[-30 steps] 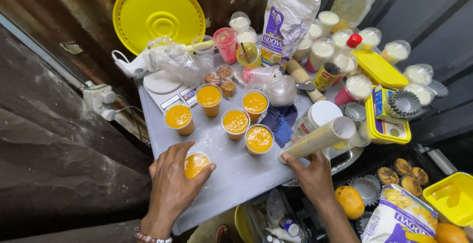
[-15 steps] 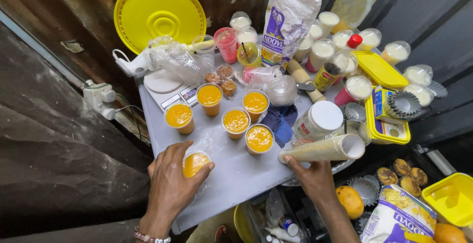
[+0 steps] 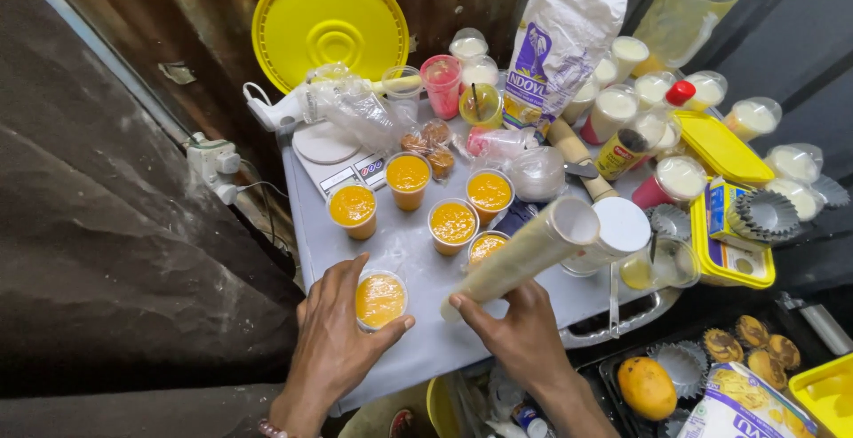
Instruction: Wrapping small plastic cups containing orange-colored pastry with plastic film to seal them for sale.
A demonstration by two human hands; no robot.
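Note:
My left hand (image 3: 342, 336) grips a clear plastic cup of orange pulp (image 3: 380, 299) standing near the front of the grey table (image 3: 418, 349). My right hand (image 3: 515, 331) holds the lower end of a long stack of clear cups in a plastic sleeve (image 3: 524, 251), tilted up to the right. The stack lies over one of several other filled orange cups (image 3: 453, 223) grouped at mid-table.
A white scale (image 3: 333, 154), a yellow lid (image 3: 327, 27), a flour bag (image 3: 560, 47) and white-filled cups (image 3: 680, 179) crowd the back. A white-lidded jar (image 3: 617, 229), yellow tubs (image 3: 724, 242), cupcake liners (image 3: 764, 211), muffins (image 3: 751, 345) and a mango (image 3: 647, 387) lie right.
My right hand has swung the cup stack leftward over the filled cups, closer to my left hand. The camera view has shifted. My left hand still holds its cup.

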